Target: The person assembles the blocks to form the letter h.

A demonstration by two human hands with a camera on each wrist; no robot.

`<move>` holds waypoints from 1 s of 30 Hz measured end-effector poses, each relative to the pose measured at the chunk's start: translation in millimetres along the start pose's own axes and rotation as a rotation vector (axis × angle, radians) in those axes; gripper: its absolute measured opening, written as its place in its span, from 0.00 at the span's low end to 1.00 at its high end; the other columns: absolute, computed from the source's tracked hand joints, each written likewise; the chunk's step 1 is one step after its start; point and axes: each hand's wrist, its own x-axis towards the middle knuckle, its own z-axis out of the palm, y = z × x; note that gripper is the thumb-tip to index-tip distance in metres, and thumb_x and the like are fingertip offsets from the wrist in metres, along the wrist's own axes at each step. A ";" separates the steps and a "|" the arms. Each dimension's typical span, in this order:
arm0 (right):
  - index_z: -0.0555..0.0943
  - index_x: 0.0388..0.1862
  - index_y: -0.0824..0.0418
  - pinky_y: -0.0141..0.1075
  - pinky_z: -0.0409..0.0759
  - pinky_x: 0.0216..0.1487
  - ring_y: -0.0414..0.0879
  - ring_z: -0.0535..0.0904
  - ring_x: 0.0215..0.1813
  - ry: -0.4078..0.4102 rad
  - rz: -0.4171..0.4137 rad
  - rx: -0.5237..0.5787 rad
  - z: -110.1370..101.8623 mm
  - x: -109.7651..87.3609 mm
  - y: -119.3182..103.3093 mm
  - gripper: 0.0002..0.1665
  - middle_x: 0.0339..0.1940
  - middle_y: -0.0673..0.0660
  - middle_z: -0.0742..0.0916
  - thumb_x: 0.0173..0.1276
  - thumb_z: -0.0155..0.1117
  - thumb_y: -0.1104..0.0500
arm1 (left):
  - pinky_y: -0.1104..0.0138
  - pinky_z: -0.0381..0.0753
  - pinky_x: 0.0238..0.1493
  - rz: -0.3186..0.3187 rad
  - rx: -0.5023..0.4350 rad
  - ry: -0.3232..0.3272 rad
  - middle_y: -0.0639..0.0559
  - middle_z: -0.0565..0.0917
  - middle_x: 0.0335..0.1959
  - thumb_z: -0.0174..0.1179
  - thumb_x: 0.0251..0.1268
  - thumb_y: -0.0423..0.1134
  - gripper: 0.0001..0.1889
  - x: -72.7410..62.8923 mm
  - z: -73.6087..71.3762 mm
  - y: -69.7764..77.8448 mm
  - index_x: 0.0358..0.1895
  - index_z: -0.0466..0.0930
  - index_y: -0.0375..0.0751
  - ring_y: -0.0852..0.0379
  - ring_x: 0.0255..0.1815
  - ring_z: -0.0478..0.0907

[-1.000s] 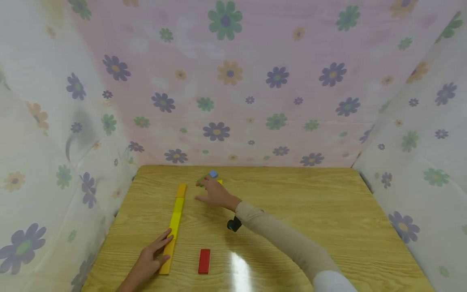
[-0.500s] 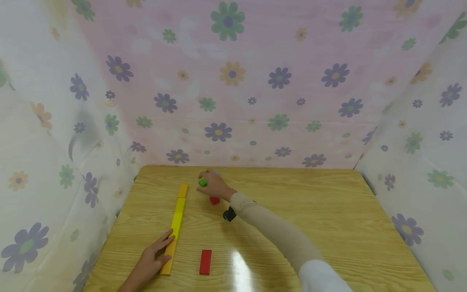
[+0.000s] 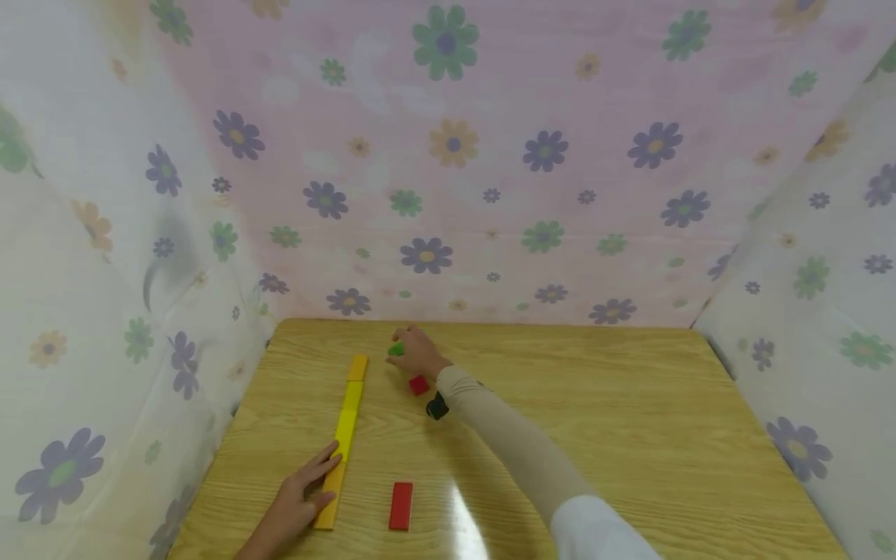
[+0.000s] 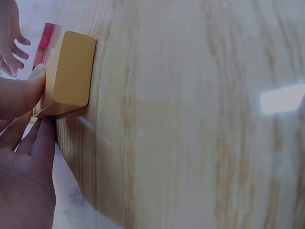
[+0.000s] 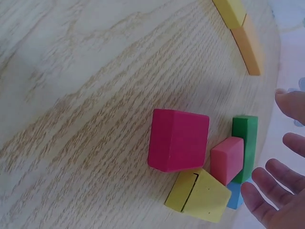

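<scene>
A matte orange rectangular block [image 3: 329, 498], smooth with softly rounded edges, ends a straight row on the wood-grained, glossy worktop [image 3: 595, 420]; two bright yellow oblong blocks [image 3: 346, 426] and a second orange block [image 3: 358, 367] extend it. The left hand [image 3: 295, 496] rests along this row, its grip fairly straight, fingers at the left side and thumb on the near orange block.

The right hand [image 3: 420, 354] arches over a bright green oblong block [image 5: 245, 143], its grip spread in the right wrist view; whether it touches the block I cannot tell. Beside that lie a pinkish-red block [image 5: 227, 160], a blue block [image 5: 236, 195], a yellow block with a dark groove [image 5: 198, 195] and a chunky crimson block [image 5: 178, 140].

A flat red rectangular block [image 3: 401, 505] lies near the left hand. Half a second earlier, blue showed beyond the right knuckles in the head view; now the hand hides it. The left hand has stayed put.
</scene>
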 end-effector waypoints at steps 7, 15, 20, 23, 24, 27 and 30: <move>0.75 0.59 0.65 0.33 0.73 0.39 0.47 0.70 0.42 -0.008 0.068 0.034 2.2 0.5 1.5 0.28 0.51 0.61 0.76 0.65 0.65 0.51 | 0.79 0.66 0.56 0.015 -0.006 0.001 0.43 0.60 0.72 0.63 0.59 0.31 0.29 0.6 0.1 0.2 0.66 0.69 0.34 0.43 0.70 0.54; 0.72 0.65 0.59 0.44 0.73 0.46 0.53 0.69 0.51 -0.031 0.123 -0.105 10.1 0.8 -5.1 0.33 0.53 0.62 0.73 0.64 0.64 0.46 | 0.77 0.67 0.57 0.001 -0.008 -0.011 0.43 0.59 0.72 0.62 0.59 0.29 0.29 0.0 -0.9 1.0 0.66 0.68 0.35 0.44 0.71 0.54; 0.76 0.62 0.56 0.52 0.71 0.52 0.58 0.68 0.57 -0.019 0.075 -0.200 18.1 -0.2 -4.7 0.29 0.58 0.65 0.71 0.66 0.62 0.45 | 0.78 0.67 0.57 0.004 -0.004 -0.008 0.44 0.59 0.72 0.62 0.59 0.28 0.29 -0.1 -1.2 2.0 0.66 0.68 0.35 0.44 0.70 0.54; 0.78 0.59 0.56 0.56 0.69 0.54 0.59 0.68 0.57 -0.003 0.052 -0.173 20.8 -1.5 -4.6 0.26 0.58 0.64 0.71 0.65 0.63 0.47 | 0.78 0.66 0.56 0.013 -0.004 -0.006 0.43 0.59 0.72 0.62 0.59 0.28 0.29 0.0 -1.2 1.5 0.66 0.68 0.35 0.44 0.70 0.54; 0.78 0.59 0.56 0.57 0.68 0.55 0.59 0.69 0.57 0.002 0.047 -0.166 21.0 -2.0 -4.8 0.25 0.58 0.64 0.72 0.65 0.64 0.47 | 0.79 0.66 0.56 0.016 -0.002 -0.003 0.43 0.59 0.72 0.62 0.59 0.28 0.29 0.0 -1.2 1.2 0.66 0.68 0.34 0.43 0.70 0.54; 0.79 0.58 0.55 0.59 0.66 0.57 0.58 0.69 0.57 0.002 0.035 -0.163 20.5 -3.4 -6.0 0.24 0.57 0.63 0.72 0.65 0.64 0.49 | 0.79 0.66 0.56 0.032 0.005 0.002 0.42 0.59 0.72 0.62 0.59 0.28 0.29 0.0 -1.0 0.5 0.66 0.68 0.33 0.42 0.70 0.54; 0.80 0.55 0.54 0.63 0.64 0.59 0.58 0.70 0.58 0.001 0.021 -0.161 19.4 -4.2 -6.4 0.20 0.57 0.63 0.73 0.65 0.65 0.51 | 0.80 0.67 0.55 0.046 0.019 0.009 0.42 0.60 0.71 0.62 0.58 0.27 0.29 -0.1 -1.0 0.6 0.65 0.68 0.32 0.42 0.69 0.55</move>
